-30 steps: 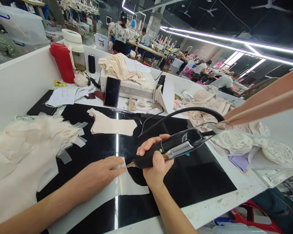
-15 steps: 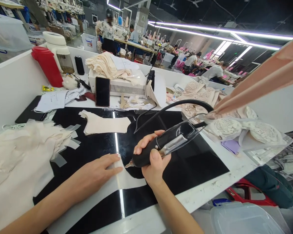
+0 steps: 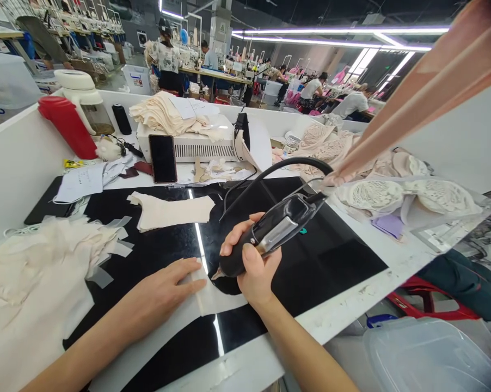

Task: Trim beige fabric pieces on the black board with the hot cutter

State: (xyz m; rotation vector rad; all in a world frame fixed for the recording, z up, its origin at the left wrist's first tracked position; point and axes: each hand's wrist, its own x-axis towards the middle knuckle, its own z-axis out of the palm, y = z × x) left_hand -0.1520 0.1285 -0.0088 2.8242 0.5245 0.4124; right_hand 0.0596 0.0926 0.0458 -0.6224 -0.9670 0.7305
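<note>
My right hand [image 3: 253, 269] grips the cutter [image 3: 270, 237], its tip at the white sheet's [image 3: 216, 296] edge — left hand [image 3: 159, 294] lies flat, grasping nothing; the cut looks barely begun, most left.

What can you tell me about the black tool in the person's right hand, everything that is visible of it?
The black tool is long and glossy, with a silver metal strip along its side and a thin metallic tip at its lower end. The right hand grips its lower half, thumb on the side. It lies tilted, tip down and left, close to the white sheet on the black mat. A thick black cable arches from its upper end.
</note>
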